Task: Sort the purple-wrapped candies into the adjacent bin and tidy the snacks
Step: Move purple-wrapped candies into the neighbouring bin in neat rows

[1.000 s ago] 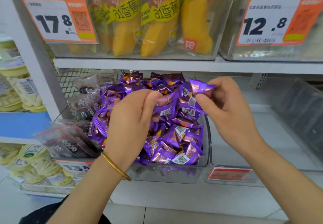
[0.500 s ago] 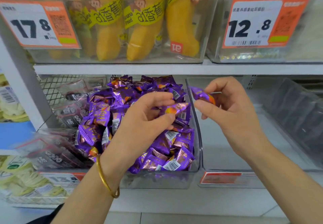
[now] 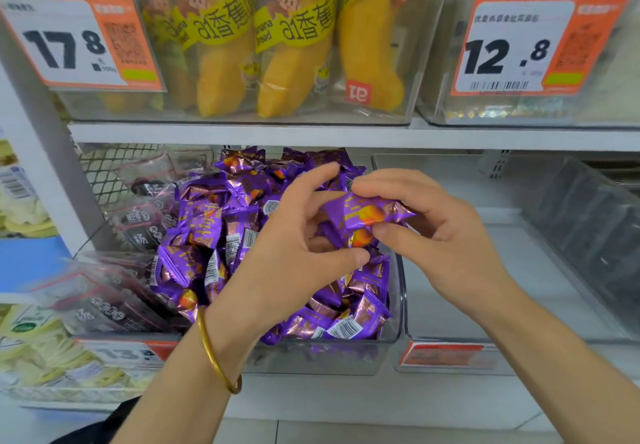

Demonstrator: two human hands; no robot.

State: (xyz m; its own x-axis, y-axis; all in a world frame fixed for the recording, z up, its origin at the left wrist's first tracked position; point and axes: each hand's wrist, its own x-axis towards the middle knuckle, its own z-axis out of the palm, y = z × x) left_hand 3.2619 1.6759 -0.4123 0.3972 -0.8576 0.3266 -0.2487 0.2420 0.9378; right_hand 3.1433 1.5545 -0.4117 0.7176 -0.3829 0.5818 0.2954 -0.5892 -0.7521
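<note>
Nearest to the viewer, the left hand (image 3: 294, 253), with a bangle (image 3: 218, 357) on the wrist, reaches up over the full bin (image 3: 311, 357), and the right hand (image 3: 450, 243) comes in from the right to meet it. The step in hand seems to be the sorting: one candy (image 3: 367, 213) is lifted above the right edge of this bin. The right hand pinches it, thumb below and fingers curled over the top. The left fingers are curled at the left end of the candy, index above and thumb below; whether they really grip it I cannot tell. The pile (image 3: 214, 236) of purple candies is high in the full bin, so most of the task is probably not done. The next move, I think, asks the right hand to carry the candy a little to the right and let it go over the empty bin (image 3: 429, 305), just beside. Farther up, on the next shelf, stand yellow banana packs (image 3: 294, 63).
</note>
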